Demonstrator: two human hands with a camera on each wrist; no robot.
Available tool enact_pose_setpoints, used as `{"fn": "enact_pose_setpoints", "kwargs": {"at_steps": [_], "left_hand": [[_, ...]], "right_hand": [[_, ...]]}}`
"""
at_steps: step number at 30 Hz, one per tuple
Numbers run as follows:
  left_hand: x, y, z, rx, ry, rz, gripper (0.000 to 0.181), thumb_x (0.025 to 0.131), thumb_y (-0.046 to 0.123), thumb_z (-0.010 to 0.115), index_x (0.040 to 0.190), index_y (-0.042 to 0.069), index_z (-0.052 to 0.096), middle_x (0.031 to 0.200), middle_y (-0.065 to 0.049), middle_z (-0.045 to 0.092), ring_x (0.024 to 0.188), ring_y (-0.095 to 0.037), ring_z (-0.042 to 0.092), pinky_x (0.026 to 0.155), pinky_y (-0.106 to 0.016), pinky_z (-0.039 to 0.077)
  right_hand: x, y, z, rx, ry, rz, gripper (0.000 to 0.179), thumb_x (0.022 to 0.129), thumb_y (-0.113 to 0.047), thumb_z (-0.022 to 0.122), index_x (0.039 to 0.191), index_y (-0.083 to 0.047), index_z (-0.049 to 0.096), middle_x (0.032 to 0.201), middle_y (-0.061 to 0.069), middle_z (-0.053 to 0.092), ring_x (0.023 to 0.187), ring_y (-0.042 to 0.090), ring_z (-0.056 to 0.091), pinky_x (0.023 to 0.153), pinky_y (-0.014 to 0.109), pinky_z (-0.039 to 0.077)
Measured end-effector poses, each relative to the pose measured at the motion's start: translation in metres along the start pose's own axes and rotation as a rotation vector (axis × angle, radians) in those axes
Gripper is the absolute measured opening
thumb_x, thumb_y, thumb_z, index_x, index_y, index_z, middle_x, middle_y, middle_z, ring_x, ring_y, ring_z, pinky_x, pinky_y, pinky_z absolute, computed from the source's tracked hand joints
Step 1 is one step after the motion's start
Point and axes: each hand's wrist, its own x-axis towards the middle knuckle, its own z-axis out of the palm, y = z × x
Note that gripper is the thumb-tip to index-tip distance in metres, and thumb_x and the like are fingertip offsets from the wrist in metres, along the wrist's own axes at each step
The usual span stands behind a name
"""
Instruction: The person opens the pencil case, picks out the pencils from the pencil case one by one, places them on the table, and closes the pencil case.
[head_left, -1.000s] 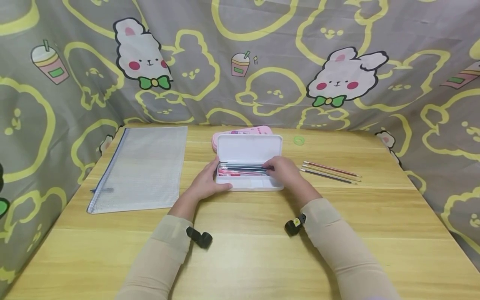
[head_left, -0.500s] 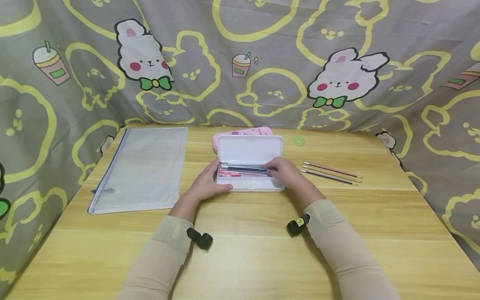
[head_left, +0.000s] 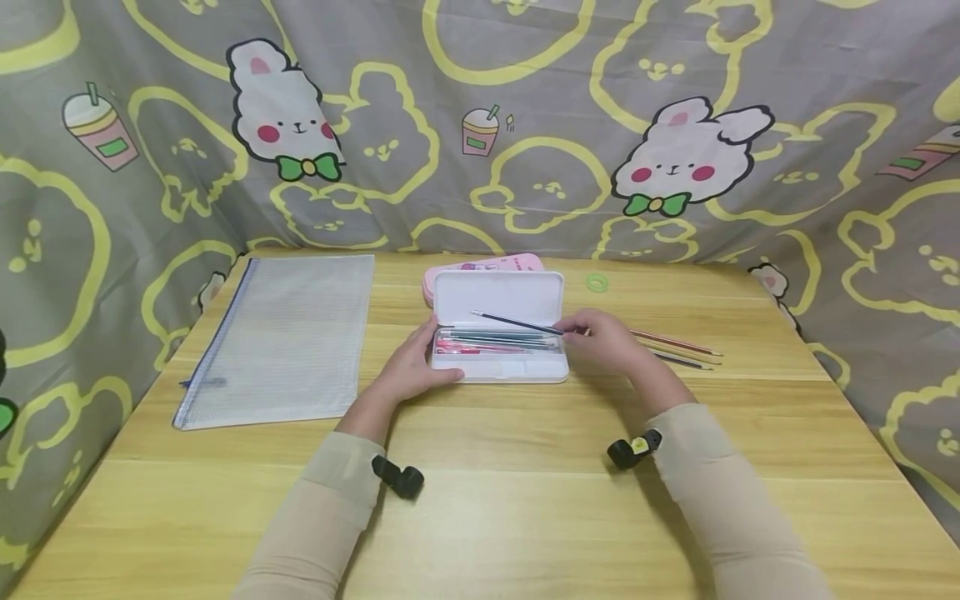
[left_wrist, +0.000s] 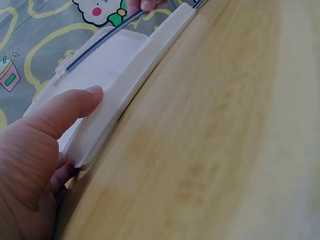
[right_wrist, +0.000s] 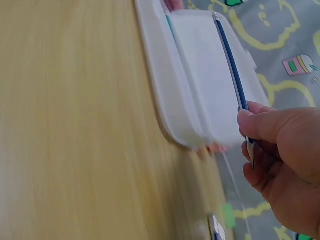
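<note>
A white pencil case [head_left: 501, 371] stands with its lid [head_left: 498, 298] raised, holding several pencils [head_left: 487, 336] and pink-red pens or pencils [head_left: 459, 344]. My left hand [head_left: 408, 364] grips the case's left end, the thumb over its front rim in the left wrist view and the other fingers round the side. Between thumb and fingers of my right hand [head_left: 603, 337] is a dark blue pencil [right_wrist: 231, 62], pinched near its sharpened point. Its eraser end points left, and the pencil slants across the lid in the head view, above the case's right part.
Right of the case, several pencils [head_left: 678, 346] lie side by side, partly behind the right hand. A pink case [head_left: 487, 263] sits behind the white lid. A green ring [head_left: 597, 282] lies farther back, and a mesh zip pouch [head_left: 292, 333] lies at left.
My right hand has lifted the dark blue pencil out of the white case and moved right with it. The left hand has stayed on the case.
</note>
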Motion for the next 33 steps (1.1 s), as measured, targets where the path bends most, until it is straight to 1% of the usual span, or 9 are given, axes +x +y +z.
{"fn": "enact_pose_setpoints", "kwargs": {"at_steps": [2, 4, 11, 17, 20, 24, 26, 29, 33], "left_hand": [[0.000, 0.000, 0.000, 0.002, -0.002, 0.000, 0.118, 0.073, 0.040, 0.084, 0.159, 0.010, 0.008, 0.165, -0.011, 0.015, 0.152, -0.030, 0.017, 0.123, -0.048, 0.019], [-0.001, 0.000, 0.000, 0.001, -0.003, 0.002, 0.118, 0.073, 0.039, 0.084, 0.158, 0.010, 0.008, 0.165, -0.012, 0.015, 0.152, -0.031, 0.016, 0.123, -0.048, 0.018], [-0.001, 0.000, -0.001, 0.002, 0.000, 0.003, 0.117, 0.074, 0.039, 0.083, 0.158, 0.009, 0.008, 0.165, -0.013, 0.015, 0.152, -0.031, 0.016, 0.123, -0.048, 0.018], [0.000, 0.000, -0.001, 0.000, -0.003, 0.002, 0.117, 0.074, 0.039, 0.083, 0.158, 0.009, 0.008, 0.165, -0.012, 0.014, 0.152, -0.031, 0.015, 0.124, -0.047, 0.017], [0.001, 0.000, -0.002, 0.004, -0.007, -0.001, 0.116, 0.074, 0.040, 0.083, 0.158, 0.009, 0.008, 0.165, -0.012, 0.014, 0.152, -0.031, 0.015, 0.124, -0.047, 0.017], [0.001, 0.002, -0.002, 0.017, -0.009, 0.004, 0.116, 0.075, 0.040, 0.082, 0.158, 0.008, 0.009, 0.165, -0.013, 0.014, 0.152, -0.032, 0.015, 0.124, -0.048, 0.017], [0.001, 0.002, -0.003, 0.024, -0.009, 0.005, 0.115, 0.075, 0.040, 0.082, 0.158, 0.008, 0.009, 0.165, -0.013, 0.014, 0.152, -0.032, 0.015, 0.124, -0.048, 0.017], [0.001, 0.002, -0.002, 0.028, -0.011, 0.002, 0.115, 0.075, 0.040, 0.081, 0.158, 0.008, 0.009, 0.165, -0.013, 0.013, 0.152, -0.032, 0.014, 0.124, -0.048, 0.016], [0.001, 0.002, -0.002, 0.023, -0.015, -0.003, 0.116, 0.075, 0.041, 0.081, 0.158, 0.009, 0.008, 0.165, -0.013, 0.012, 0.152, -0.031, 0.014, 0.124, -0.048, 0.016]], "right_hand": [[-0.005, 0.008, -0.006, -0.011, 0.009, -0.010, 0.026, 0.098, -0.011, 0.057, 0.119, -0.006, 0.070, 0.106, 0.012, 0.067, 0.095, 0.024, 0.056, 0.077, 0.031, 0.046], [-0.012, 0.016, -0.013, -0.015, 0.016, -0.001, 0.027, 0.098, -0.012, 0.057, 0.121, -0.006, 0.069, 0.108, 0.013, 0.067, 0.096, 0.024, 0.057, 0.077, 0.031, 0.046], [-0.040, 0.041, -0.038, -0.054, 0.060, 0.048, 0.029, 0.098, -0.015, 0.059, 0.122, -0.002, 0.067, 0.112, 0.019, 0.067, 0.097, 0.027, 0.058, 0.078, 0.032, 0.047], [-0.062, 0.059, -0.056, -0.076, 0.086, 0.107, 0.032, 0.099, -0.019, 0.057, 0.124, -0.001, 0.065, 0.120, 0.022, 0.064, 0.108, 0.035, 0.058, 0.086, 0.044, 0.050], [-0.072, 0.071, -0.063, -0.083, 0.093, 0.124, 0.033, 0.100, -0.020, 0.056, 0.124, 0.000, 0.064, 0.122, 0.024, 0.063, 0.109, 0.037, 0.057, 0.087, 0.047, 0.049], [-0.083, 0.089, -0.068, -0.119, 0.098, 0.130, 0.031, 0.100, -0.018, 0.055, 0.121, 0.003, 0.065, 0.122, 0.027, 0.062, 0.107, 0.038, 0.057, 0.085, 0.047, 0.048], [-0.088, 0.096, -0.069, -0.125, 0.091, 0.146, 0.031, 0.100, -0.016, 0.055, 0.121, 0.005, 0.064, 0.124, 0.030, 0.060, 0.109, 0.041, 0.056, 0.087, 0.051, 0.048], [-0.092, 0.102, -0.069, -0.114, 0.073, 0.191, 0.033, 0.100, -0.017, 0.056, 0.123, 0.005, 0.063, 0.128, 0.032, 0.057, 0.116, 0.045, 0.053, 0.093, 0.057, 0.045], [-0.095, 0.109, -0.069, -0.125, 0.042, 0.240, 0.036, 0.100, -0.022, 0.057, 0.125, 0.002, 0.062, 0.133, 0.034, 0.053, 0.125, 0.051, 0.046, 0.101, 0.063, 0.038]]}}
